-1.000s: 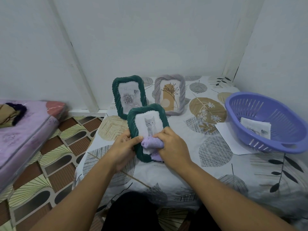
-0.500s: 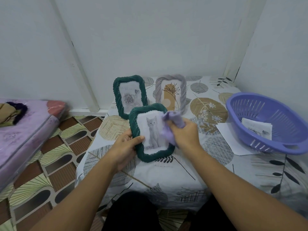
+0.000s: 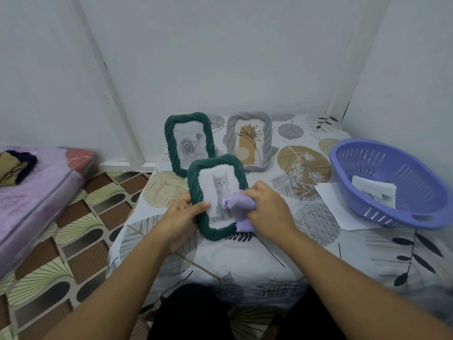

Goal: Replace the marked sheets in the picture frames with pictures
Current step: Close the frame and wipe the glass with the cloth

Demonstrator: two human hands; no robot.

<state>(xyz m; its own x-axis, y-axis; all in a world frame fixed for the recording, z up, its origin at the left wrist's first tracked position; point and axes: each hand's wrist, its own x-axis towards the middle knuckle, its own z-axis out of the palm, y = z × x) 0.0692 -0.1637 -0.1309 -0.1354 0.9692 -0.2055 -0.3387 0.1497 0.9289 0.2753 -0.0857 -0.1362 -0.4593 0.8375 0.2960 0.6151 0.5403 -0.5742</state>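
From the head camera, the left hand (image 3: 180, 218) grips the left edge of a green frame (image 3: 217, 197) holding a cat picture (image 3: 220, 196), tilted up above the desk (image 3: 257, 253). The right hand (image 3: 268, 209) is clenched round a purple cloth (image 3: 239, 204) pressed against the frame's glass at its lower right. Behind stand a second green frame (image 3: 190, 143) and a grey frame (image 3: 250, 141), both upright. To the right, a purple basket (image 3: 392, 185) holds paper sheets (image 3: 375, 193).

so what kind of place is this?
Most likely a home room, perhaps a bedroom: a mattress lies on the patterned floor, and the low table wears a leaf-print cloth in a bare white corner.
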